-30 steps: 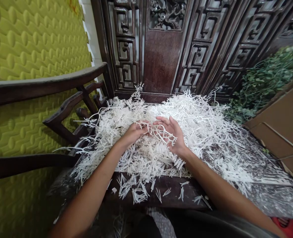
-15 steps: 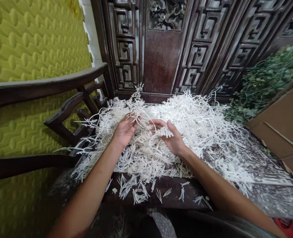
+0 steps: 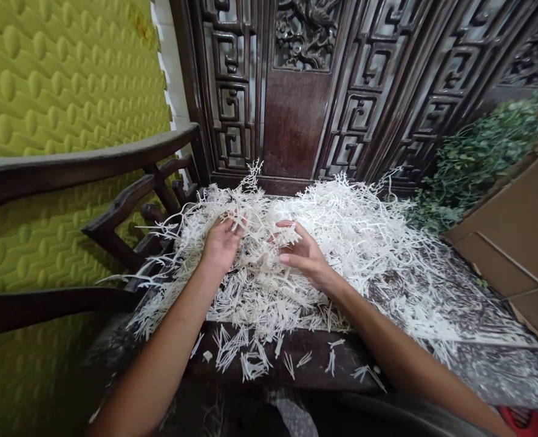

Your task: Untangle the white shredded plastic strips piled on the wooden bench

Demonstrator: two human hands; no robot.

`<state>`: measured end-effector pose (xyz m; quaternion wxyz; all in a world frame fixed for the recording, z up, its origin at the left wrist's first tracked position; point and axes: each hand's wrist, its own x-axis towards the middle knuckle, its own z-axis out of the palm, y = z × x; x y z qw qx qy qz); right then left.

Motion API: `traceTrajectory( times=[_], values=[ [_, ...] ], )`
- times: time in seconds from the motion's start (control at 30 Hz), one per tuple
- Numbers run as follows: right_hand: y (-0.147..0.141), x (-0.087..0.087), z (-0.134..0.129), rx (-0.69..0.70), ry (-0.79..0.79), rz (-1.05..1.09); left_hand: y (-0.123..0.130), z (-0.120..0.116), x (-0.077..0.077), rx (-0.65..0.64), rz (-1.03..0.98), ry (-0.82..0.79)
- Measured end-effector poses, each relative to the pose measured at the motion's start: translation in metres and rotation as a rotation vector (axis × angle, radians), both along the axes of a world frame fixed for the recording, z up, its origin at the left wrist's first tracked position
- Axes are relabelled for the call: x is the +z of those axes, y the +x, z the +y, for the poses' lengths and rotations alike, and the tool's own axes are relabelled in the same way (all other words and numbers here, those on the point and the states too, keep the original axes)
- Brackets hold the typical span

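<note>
A heap of thin white branching sprigs (image 3: pixel 355 224), perhaps plastic, covers a dark wooden bench top (image 3: pixel 291 370). My left hand (image 3: pixel 221 243) lies palm up at the heap's left side, its spread fingers touching the sprigs. To the right, my right hand (image 3: pixel 303 255) rests on the heap with curved fingers apart. Nothing is clearly gripped by either hand. Loose white pieces lie scattered along the bench's front edge, below both forearms.
A dark wooden chair arm (image 3: pixel 68 161) runs along the left, before a padded yellow-green wall (image 3: pixel 54 79). Carved dark wood lattice panels (image 3: pixel 296 115) stand behind the heap. Green foliage (image 3: pixel 478 158) and brown cardboard (image 3: pixel 510 243) lie to the right.
My hands have moved farther apart, the left one shifting left. My right hand no longer lifts the sprigs it had between its fingers. The view has tilted slightly upward.
</note>
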<state>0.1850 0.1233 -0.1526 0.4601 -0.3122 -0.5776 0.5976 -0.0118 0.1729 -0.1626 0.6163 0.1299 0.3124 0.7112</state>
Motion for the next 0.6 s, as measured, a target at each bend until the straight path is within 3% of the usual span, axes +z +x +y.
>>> traceTrajectory(
  times=[0.13,0.27,0.37,0.47,0.53,0.6],
  values=[
    [-0.001,-0.001,0.000,0.020,-0.026,0.046,0.001,0.001,-0.003,0.045,0.035,0.077],
    [-0.003,-0.007,0.003,-0.144,-0.060,0.011,-0.001,0.001,-0.004,0.135,0.206,0.159],
    [-0.004,-0.011,0.006,-0.238,-0.099,0.084,-0.003,-0.003,0.001,0.262,0.449,0.209],
    [-0.005,-0.012,0.007,-0.279,-0.134,0.136,-0.001,-0.011,0.010,0.445,0.793,0.358],
    [-0.005,-0.011,0.007,-0.284,-0.135,0.134,0.003,-0.018,0.016,0.455,1.006,0.479],
    [-0.005,-0.012,0.007,-0.290,-0.126,0.134,0.007,-0.024,0.019,0.369,1.158,0.592]
  ],
)
